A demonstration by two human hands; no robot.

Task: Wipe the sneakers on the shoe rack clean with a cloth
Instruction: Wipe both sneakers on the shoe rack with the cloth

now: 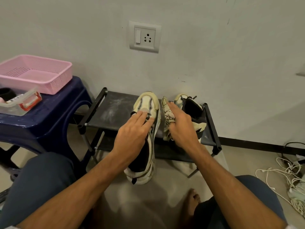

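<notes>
Cream leather w/ black trim on both sneakers. Hard to make out: thumb of left hand (pixel 132 131), out of sight behind first sneaker (pixel 148 100); near side of second sneaker (pixel 194 109), behind right hand (pixel 182 124); lower tier of shoe rack (pixel 109 111), mostly behind arms; contents of clear box (pixel 19 104), cut off at frame edge.

Left fingers straight, laid flat across laces of first sneaker; toe on top shelf, heel hanging past front rail. Right fingers curled round patterned cloth (pixel 165 111), bunched btwn the two sneakers, forefinger lying along it. Second sneaker on top shelf, right end, toe to wall (pixel 231 47).

Dusty grey smears on dark shelf fabric, left part. Pale wall w/ switch-and-socket plate (pixel 144 37); beige floor (pixel 165 187); dark skirting (pixel 247 142) to the right.

Count: 2 sneakers, 1 cloth, 1 rack, 1 pink basket (pixel 54 80) on 1 blue stool (pixel 54 116) just left of rack, 1 tangle of white cables (pixel 290 172) far right, 1 bare foot (pixel 192 199).
</notes>
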